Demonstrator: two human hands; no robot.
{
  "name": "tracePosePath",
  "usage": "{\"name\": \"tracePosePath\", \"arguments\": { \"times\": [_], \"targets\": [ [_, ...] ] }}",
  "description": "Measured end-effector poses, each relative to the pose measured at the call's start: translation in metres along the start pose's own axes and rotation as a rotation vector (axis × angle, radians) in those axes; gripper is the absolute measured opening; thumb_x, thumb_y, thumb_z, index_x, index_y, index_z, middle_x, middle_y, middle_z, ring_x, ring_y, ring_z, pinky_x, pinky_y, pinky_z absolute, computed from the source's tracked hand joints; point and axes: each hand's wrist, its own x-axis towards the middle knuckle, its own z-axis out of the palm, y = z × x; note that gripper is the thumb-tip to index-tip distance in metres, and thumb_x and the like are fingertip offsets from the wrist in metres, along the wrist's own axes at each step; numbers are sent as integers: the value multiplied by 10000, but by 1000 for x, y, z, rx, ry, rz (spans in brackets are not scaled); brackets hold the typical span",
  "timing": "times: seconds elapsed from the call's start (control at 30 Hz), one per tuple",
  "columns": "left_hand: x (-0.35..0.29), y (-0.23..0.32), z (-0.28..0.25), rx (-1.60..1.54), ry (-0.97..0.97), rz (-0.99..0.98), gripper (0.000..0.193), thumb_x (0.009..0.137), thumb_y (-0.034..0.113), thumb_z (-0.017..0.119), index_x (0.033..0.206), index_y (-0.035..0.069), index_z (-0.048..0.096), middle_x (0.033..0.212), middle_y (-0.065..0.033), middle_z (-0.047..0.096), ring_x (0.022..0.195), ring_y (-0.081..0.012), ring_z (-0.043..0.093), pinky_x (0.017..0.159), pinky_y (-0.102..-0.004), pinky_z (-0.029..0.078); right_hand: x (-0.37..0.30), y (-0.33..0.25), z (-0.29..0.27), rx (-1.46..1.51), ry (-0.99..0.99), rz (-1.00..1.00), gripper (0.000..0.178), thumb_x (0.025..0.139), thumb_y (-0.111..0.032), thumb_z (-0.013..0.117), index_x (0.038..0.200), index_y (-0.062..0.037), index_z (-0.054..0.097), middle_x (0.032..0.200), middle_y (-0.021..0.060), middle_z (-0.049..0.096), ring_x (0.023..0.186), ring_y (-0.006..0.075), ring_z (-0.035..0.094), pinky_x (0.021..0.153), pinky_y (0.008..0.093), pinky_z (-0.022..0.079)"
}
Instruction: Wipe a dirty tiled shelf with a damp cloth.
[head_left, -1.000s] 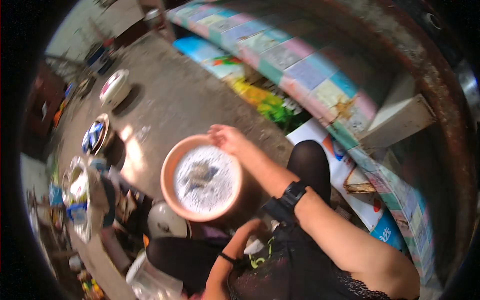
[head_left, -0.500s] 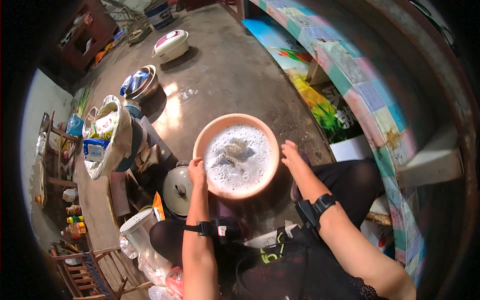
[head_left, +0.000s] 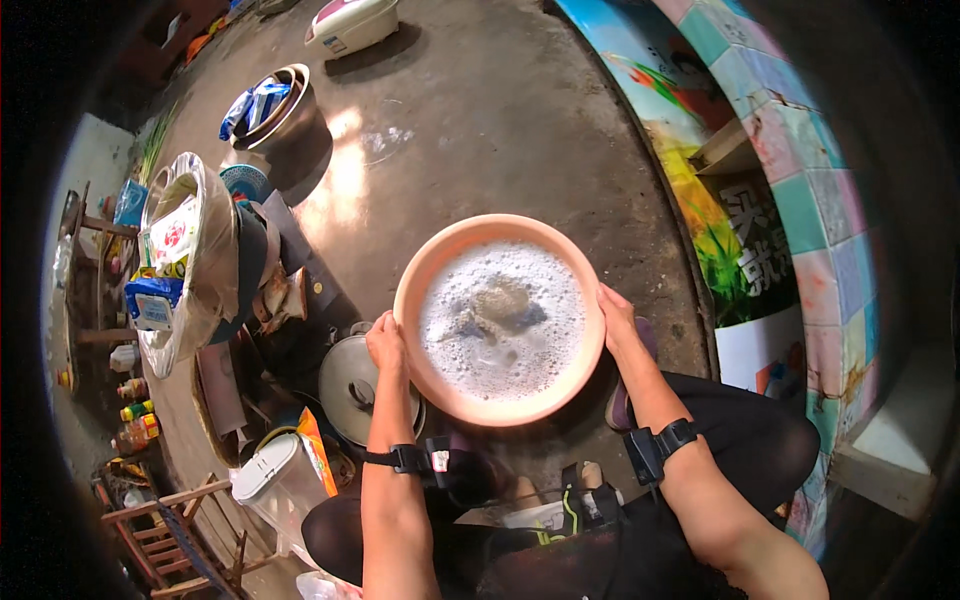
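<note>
hands grip pink basin (head_left: 420,300) rim: left hand (head_left: 386,342), right hand (head_left: 615,318); foamy water inside.

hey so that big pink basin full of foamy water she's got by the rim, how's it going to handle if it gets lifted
The pink basin is probably heavy for its size, since foamy water fills it nearly to the rim. It is wide and shallow, so a small tilt would likely slosh water over the edge. The left hand and right hand grip opposite sides; wet rims may be slippery.
</note>
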Motion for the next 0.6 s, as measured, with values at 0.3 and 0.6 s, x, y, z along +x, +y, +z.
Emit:
{"name": "tracePosePath", "arguments": {
  "times": [0.3,0.6],
  "targets": [
    [-26,81,2,800,-158,270,331,857,289,438,860,-2,596,839,-182,622,815,-350,584,718,-434,439,-3,-3,-8,-41,49,20,365,883,-161,513,1165,68,478,1080,123,575,914,174,581,794,272,476],
    [2,69,4,863,-390,152,366,877,374,431,900,17,511,907,-208,600,877,-375,562,737,-461,409,1,13,-14,36,98,-28,367,891,-186,500,1152,71,486,1047,124,586,913,186,578,801,284,469]
  ]
}}
